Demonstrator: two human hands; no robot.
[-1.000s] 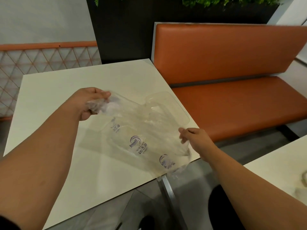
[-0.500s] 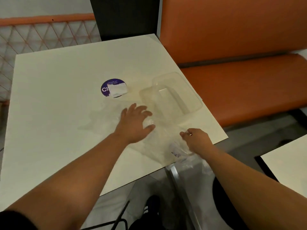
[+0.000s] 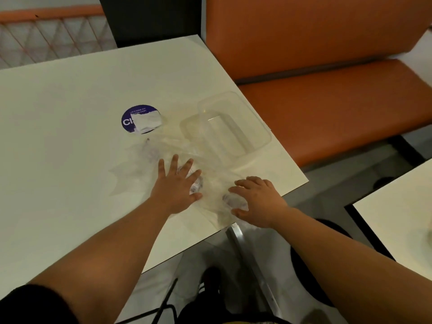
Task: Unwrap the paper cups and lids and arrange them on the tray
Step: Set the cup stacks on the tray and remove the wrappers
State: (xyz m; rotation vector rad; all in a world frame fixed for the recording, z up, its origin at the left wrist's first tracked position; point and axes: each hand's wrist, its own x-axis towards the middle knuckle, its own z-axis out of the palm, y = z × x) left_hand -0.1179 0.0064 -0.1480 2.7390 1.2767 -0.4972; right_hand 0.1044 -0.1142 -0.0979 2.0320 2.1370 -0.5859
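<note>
Cream table [image 3: 70,101]: flat left hand [image 3: 174,184] and right hand [image 3: 256,202] press clear wrapper [image 3: 210,181].

A: Hands? 
B: Left hand [image 3: 175,186] flat, fingers spread, pressing clear plastic wrap [image 3: 149,164] onto the cream surface [image 3: 70,101]. Right hand [image 3: 256,202] lies on the same wrap near the surface's corner, fingers slightly bent.

A: Beyond them? 
B: Clear plastic tray [image 3: 236,129], its near end touching the wrap. Left of it, a round purple sticker [image 3: 127,120], partly torn. Orange bench [image 3: 327,90] alongside.
</note>
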